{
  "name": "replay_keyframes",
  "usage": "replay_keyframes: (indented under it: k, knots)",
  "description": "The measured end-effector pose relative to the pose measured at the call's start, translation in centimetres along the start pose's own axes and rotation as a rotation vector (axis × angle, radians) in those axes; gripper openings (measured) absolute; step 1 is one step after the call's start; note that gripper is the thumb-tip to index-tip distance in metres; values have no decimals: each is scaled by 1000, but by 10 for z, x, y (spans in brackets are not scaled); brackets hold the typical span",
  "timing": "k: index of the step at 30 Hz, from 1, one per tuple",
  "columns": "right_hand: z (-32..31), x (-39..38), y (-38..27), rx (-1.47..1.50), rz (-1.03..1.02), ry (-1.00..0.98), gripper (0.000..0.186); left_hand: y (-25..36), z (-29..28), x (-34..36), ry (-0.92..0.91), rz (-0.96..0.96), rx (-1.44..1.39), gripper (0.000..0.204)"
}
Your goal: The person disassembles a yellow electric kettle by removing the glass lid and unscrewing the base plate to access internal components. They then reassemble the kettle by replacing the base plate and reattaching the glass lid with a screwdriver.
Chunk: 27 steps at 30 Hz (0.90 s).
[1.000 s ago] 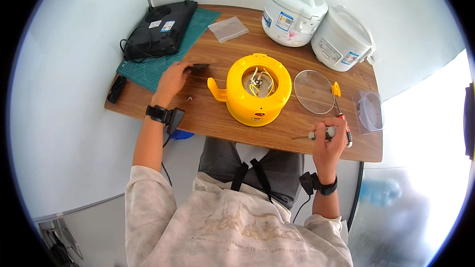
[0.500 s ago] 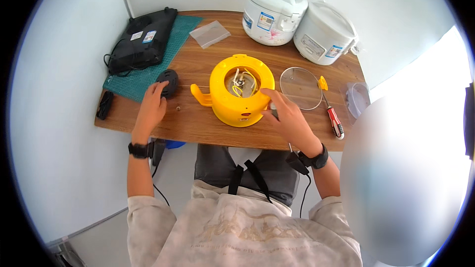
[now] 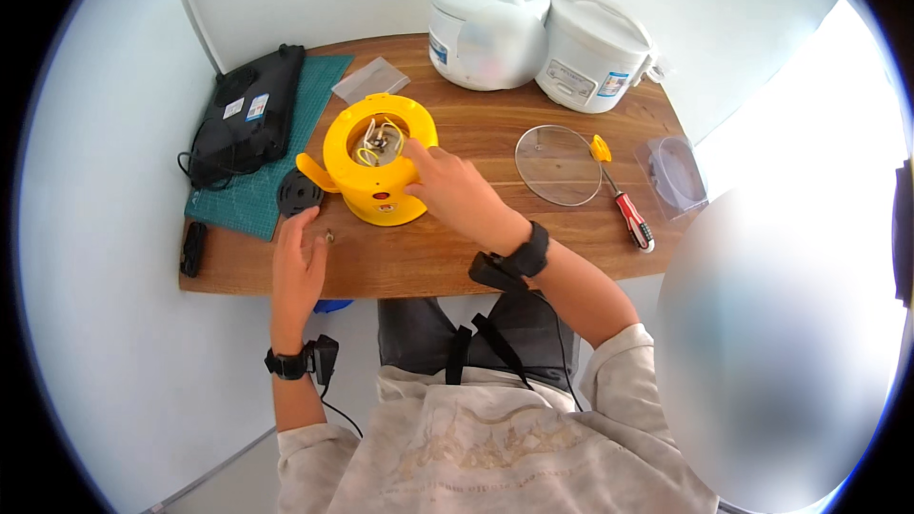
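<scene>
A yellow round appliance body (image 3: 367, 192) with a side handle stands open on the wooden table (image 3: 428, 257), with wires showing inside. My right hand (image 3: 455, 192) rests against its right rim and grips it. My left hand (image 3: 299, 265) hovers open over the table's front left, fingers spread. A small screw (image 3: 329, 236) lies just off its fingertips, and a black round disc (image 3: 299, 195) lies beyond them.
Two white rice cookers (image 3: 487, 27) (image 3: 592, 52) stand at the back. A clear glass lid (image 3: 559, 165), a red-handled screwdriver (image 3: 630, 217) and a clear plastic container (image 3: 674, 174) lie to the right. A black device (image 3: 249, 119) sits on a green cutting mat (image 3: 259, 198) at left.
My right hand let go of the screwdriver, which now lies on the table, and moved left onto the yellow body. My left hand drew back from the black disc toward the table's front.
</scene>
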State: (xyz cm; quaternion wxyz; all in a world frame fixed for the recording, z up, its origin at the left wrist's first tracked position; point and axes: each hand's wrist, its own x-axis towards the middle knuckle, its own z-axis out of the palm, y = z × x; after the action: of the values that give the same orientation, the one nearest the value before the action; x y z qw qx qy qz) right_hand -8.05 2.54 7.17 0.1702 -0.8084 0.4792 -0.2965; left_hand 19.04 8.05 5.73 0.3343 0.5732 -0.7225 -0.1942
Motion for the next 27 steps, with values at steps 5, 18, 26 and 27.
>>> replay_keyframes:
  k: [5,18,26,27]
  knots:
    - [6,14,-1,-6,-32,11,49,8,9,-9,-9,-7,-74,30]
    - [-102,-73,57,505,464,687,19,43,91,14,-445,60,-268,19]
    - [-121,-187,101,927,561,1188,20,75,166,78,-658,5,-487,31]
    - [-121,-194,103,1026,550,1227,21,80,182,94,-656,-62,-539,34]
